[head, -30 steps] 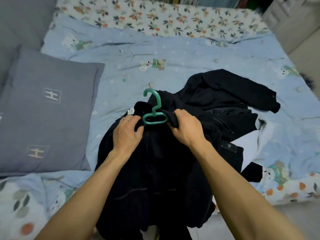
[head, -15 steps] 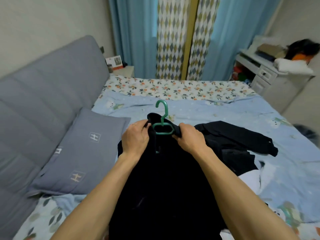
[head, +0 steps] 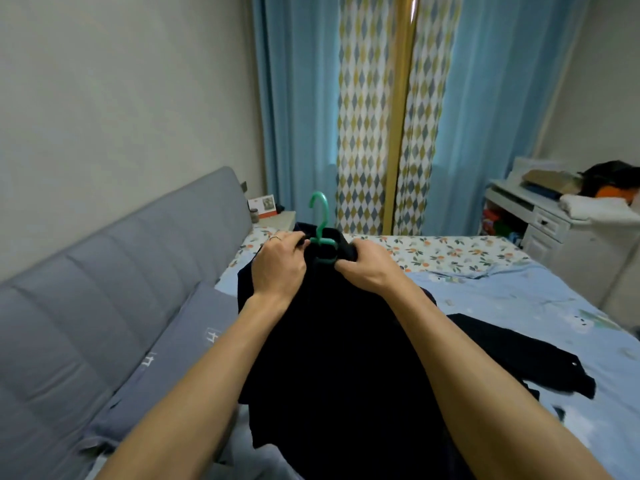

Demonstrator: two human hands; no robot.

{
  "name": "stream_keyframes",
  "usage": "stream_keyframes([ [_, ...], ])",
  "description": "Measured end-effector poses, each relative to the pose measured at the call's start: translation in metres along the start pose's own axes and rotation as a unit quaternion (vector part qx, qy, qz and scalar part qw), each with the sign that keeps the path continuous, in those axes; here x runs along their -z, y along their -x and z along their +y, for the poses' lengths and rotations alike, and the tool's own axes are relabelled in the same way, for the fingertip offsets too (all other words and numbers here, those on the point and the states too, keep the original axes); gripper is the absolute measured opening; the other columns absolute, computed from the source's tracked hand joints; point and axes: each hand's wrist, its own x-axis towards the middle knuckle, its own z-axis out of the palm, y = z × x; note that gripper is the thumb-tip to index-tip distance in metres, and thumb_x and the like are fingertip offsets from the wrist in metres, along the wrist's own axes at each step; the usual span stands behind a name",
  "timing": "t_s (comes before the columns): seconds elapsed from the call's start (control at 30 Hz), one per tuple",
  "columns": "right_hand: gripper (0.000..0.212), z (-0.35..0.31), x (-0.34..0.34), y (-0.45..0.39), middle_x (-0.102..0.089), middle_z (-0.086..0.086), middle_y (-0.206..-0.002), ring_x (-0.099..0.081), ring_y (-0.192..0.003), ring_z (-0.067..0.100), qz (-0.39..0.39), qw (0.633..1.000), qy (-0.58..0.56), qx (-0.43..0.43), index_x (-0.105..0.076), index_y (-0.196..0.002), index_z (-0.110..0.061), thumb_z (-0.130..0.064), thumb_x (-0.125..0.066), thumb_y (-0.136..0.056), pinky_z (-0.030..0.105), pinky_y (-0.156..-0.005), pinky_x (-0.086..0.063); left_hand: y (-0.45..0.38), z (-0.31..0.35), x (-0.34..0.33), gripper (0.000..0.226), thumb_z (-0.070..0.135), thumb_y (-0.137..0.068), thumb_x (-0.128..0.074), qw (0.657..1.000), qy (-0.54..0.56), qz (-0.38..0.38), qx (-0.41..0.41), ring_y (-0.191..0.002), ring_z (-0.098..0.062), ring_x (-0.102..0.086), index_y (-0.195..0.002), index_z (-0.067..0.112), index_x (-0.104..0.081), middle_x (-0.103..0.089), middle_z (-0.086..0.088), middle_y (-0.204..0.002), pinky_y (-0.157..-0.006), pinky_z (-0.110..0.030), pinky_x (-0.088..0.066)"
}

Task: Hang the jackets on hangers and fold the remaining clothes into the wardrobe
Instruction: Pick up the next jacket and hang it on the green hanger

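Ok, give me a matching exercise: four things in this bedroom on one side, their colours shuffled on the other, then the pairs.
Things:
1. hanger
2. jacket
3. pillow
4. plain curtains

Colours:
A. blue
B. green
C. grey
D. black

Pairs: 1-B, 2-D, 3-C, 4-A

one hanger (head: 321, 223), two dark garments (head: 332, 341), one pillow (head: 180, 344)

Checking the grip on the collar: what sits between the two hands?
In the head view, the green hanger rises between the left hand and right hand, over the black jacket collar.
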Motion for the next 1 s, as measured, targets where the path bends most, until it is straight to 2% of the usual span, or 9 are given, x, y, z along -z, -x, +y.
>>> stream_keyframes([
  [0.13, 0.011, -0.011, -0.004, -0.008, -0.060, 0.003, -0.074, -0.061, -0.074, 0.026, 0.011, 1.000, 0.000, -0.015, -0.061, -0.082, -0.017, -0.022, -0.054, -0.088, 0.033, -0.060, -0.043, -0.012, 0.010, 0.005, 0.020, 0.022, -0.097, -0.059, 0.999, 0.032, 0.020, 0.034, -0.089, -0.030, -0.062, -0.107, 0.014, -0.073, -0.069, -0.011, -0.097, -0.067, -0.029, -0.037],
  [0.27, 0.013, -0.015, -0.007, -0.020, -0.064, 0.009, -0.088, -0.062, -0.086, 0.031, 0.062, 0.996, -0.019, -0.060, -0.064, -0.089, -0.018, -0.015, -0.052, -0.086, 0.037, -0.072, -0.049, 0.015, 0.028, 0.001, 0.019, 0.020, -0.093, -0.066, 0.995, 0.084, 0.056, -0.017, -0.089, -0.020, -0.066, -0.107, 0.010, -0.074, -0.072, -0.005, -0.099, -0.074, -0.025, -0.049],
  [0.4, 0.019, -0.005, 0.002, -0.027, -0.064, 0.007, -0.090, -0.060, -0.086, 0.029, 0.062, 0.996, -0.013, -0.069, -0.065, -0.098, -0.018, -0.014, -0.051, -0.086, 0.036, -0.072, -0.045, 0.035, 0.017, 0.002, 0.019, 0.017, -0.092, -0.067, 0.990, 0.129, 0.062, 0.012, -0.088, -0.007, -0.061, -0.108, 0.008, -0.074, -0.071, -0.001, -0.100, -0.078, -0.002, -0.041],
  [0.53, 0.007, 0.005, 0.001, -0.025, -0.063, -0.004, -0.081, -0.059, -0.079, 0.019, 0.079, 0.995, -0.053, -0.009, -0.063, -0.091, -0.026, -0.025, -0.056, -0.092, 0.032, -0.063, -0.040, 0.032, -0.011, 0.005, 0.013, 0.021, -0.088, -0.071, 0.990, 0.133, -0.021, 0.035, -0.098, -0.005, -0.061, -0.098, 0.016, -0.077, -0.068, 0.004, -0.105, -0.088, -0.021, -0.050],
  [0.63, 0.012, 0.007, 0.000, -0.021, -0.060, -0.013, -0.074, -0.055, -0.072, 0.011, 0.092, 0.992, -0.074, 0.049, -0.061, -0.081, -0.029, -0.028, -0.059, -0.093, 0.030, -0.057, -0.037, 0.023, -0.027, 0.010, 0.015, 0.032, -0.089, -0.069, 0.980, 0.143, -0.100, 0.092, -0.109, -0.005, -0.055, -0.092, 0.021, -0.078, -0.062, 0.007, -0.115, -0.094, -0.025, -0.045],
  [0.77, 0.007, 0.009, -0.003, -0.016, -0.059, -0.016, -0.073, -0.052, -0.071, 0.005, 0.085, 0.990, -0.063, 0.093, -0.064, -0.088, -0.030, -0.028, -0.061, -0.093, 0.029, -0.059, -0.038, 0.006, -0.037, 0.024, 0.015, 0.029, -0.094, -0.062, 0.982, 0.132, -0.070, 0.116, -0.082, -0.010, -0.063, -0.085, 0.019, -0.069, -0.068, 0.006, -0.086, -0.079, -0.029, -0.050],
  [0.83, 0.005, 0.011, -0.005, -0.016, -0.061, -0.015, -0.075, -0.056, -0.075, 0.012, 0.087, 0.989, -0.058, 0.101, -0.066, -0.093, -0.030, -0.030, -0.062, -0.093, 0.033, -0.063, -0.043, -0.003, -0.043, 0.028, 0.011, 0.027, -0.092, -0.064, 0.993, 0.075, -0.047, 0.084, -0.088, -0.015, -0.063, -0.099, 0.019, -0.066, -0.068, 0.004, -0.093, -0.083, -0.032, -0.052],
  [0.93, 0.011, 0.011, -0.009, -0.018, -0.067, -0.009, -0.086, -0.060, -0.083, 0.016, 0.063, 0.990, -0.062, 0.111, -0.069, -0.100, -0.027, -0.030, -0.062, -0.092, 0.038, -0.072, -0.048, -0.017, -0.047, 0.031, 0.045, 0.041, -0.091, -0.059, 0.988, -0.030, -0.150, -0.013, -0.118, -0.025, -0.053, -0.131, 0.021, -0.055, -0.059, -0.004, -0.126, -0.096, -0.042, -0.047],
  [1.0, 0.015, 0.008, -0.011, -0.020, -0.069, -0.006, -0.091, -0.062, -0.086, 0.018, 0.058, 0.989, -0.056, 0.125, -0.070, -0.104, -0.024, -0.029, -0.062, -0.092, 0.039, -0.075, -0.050, -0.024, -0.041, 0.031, 0.046, 0.047, -0.094, -0.049, 0.977, -0.045, -0.205, -0.031, -0.117, -0.029, -0.055, -0.130, 0.019, -0.054, -0.062, -0.009, -0.126, -0.094, -0.043, -0.047],
])
